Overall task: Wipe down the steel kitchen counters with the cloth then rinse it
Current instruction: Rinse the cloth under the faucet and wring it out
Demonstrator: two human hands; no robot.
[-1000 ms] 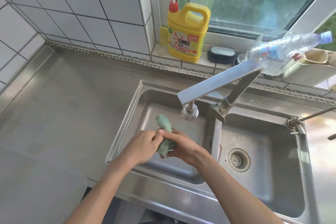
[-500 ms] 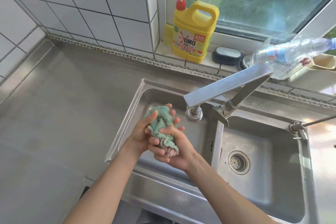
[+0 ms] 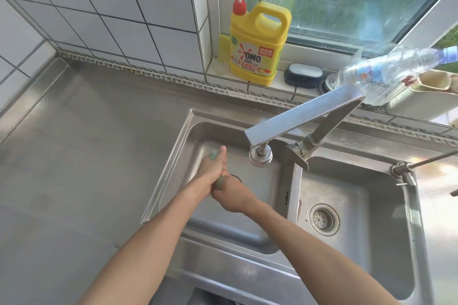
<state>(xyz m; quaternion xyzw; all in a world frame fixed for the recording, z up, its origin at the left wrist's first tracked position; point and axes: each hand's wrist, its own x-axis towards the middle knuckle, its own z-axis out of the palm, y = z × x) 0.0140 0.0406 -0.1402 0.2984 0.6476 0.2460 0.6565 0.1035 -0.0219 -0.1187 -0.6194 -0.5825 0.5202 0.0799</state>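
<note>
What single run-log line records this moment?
stage: wringing | left hand + right hand: grip green cloth | over: left sink basin

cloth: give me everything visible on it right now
The cloth is pale green, soft fabric, almost wholly hidden, bunched into a tight roll. One bit shows between the left hand and right hand, another tip beside the left fingers. Both hands grip it, held over the left sink basin, left of the faucet head. Wetness cannot be told.

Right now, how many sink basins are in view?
2. The left basin lies under both hands wringing the cloth; the right basin, with the drain strainer, sits beside it. None seems hidden.
</note>
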